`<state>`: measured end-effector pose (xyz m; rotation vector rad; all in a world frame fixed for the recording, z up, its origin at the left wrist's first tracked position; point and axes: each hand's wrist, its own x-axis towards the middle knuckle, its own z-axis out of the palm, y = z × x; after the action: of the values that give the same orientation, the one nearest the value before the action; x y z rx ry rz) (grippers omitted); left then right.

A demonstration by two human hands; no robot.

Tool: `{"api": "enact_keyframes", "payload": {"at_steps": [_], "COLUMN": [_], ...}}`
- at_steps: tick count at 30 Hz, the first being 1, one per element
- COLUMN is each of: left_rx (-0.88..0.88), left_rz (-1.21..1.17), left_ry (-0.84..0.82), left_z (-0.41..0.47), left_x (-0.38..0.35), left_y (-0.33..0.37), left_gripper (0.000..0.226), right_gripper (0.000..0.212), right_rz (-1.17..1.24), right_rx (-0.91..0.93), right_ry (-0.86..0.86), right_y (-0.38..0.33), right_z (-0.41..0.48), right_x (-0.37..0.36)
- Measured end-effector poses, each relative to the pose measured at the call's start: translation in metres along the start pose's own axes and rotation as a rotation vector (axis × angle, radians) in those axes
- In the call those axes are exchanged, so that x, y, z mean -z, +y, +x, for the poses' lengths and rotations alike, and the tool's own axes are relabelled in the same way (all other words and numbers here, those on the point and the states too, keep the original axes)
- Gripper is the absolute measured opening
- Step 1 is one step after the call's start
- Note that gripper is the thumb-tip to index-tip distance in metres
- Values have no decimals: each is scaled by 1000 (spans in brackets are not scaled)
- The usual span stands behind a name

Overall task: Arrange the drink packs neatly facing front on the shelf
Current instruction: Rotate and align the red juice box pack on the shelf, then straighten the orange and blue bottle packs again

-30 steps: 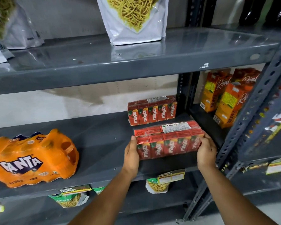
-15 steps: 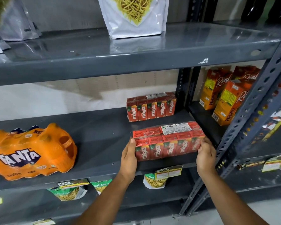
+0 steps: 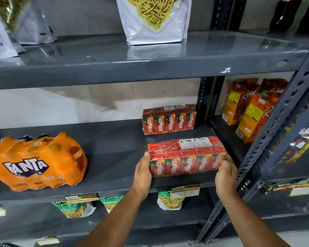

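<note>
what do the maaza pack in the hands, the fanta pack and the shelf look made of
Front Maaza pack: small cartons, probably coated paperboard, bundled in clear glossy film; it wrinkles and glints. Fanta pack: orange printed shrink plastic, stretched over rounded tops. Shelf: seemingly grey painted metal, semi-gloss, with a paint chip above and perforated uprights.

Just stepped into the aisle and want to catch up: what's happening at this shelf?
A person is stocking drinks. Their left hand and right hand grip the two ends of a shrink-wrapped Maaza pack sitting near the front edge of the middle shelf, labels facing out. A second Maaza pack stands behind it, and a Fanta multipack sits to the left.
</note>
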<state>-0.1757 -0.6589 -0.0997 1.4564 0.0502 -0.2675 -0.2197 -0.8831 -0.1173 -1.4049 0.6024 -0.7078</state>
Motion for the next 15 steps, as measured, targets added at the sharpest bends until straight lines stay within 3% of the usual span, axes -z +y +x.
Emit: {"api": "enact_keyframes", "payload": {"at_steps": [3,5,7,10,13,15], "left_rx": [7,-29,-106,-322,-523,-479], "left_rz": [-2,18,50,205,411,378], "left_ry": [-34,-46,10,172,370,583], "left_z": [-3,-8,-18,-50,-81,-86], "left_x": [2,7,20,57,128,190], "left_y": [2,4,3,-13,-36,-36], "left_gripper": [53,58,62,54,58,71], "right_gripper": [30,50,72,75,67,60], "right_rz": [-35,-142,-272,-429,-355,-294], "right_rx": [7,47,254,668,866,751], "right_ry": [26,57,79,21,-275,-527], "right_y": [-3,-4,-8,-21,-39,-44], "right_z": [-7,-17,-36,-73,-118,-145], "right_x": [-3,-8,-21,-51,-97,-128]}}
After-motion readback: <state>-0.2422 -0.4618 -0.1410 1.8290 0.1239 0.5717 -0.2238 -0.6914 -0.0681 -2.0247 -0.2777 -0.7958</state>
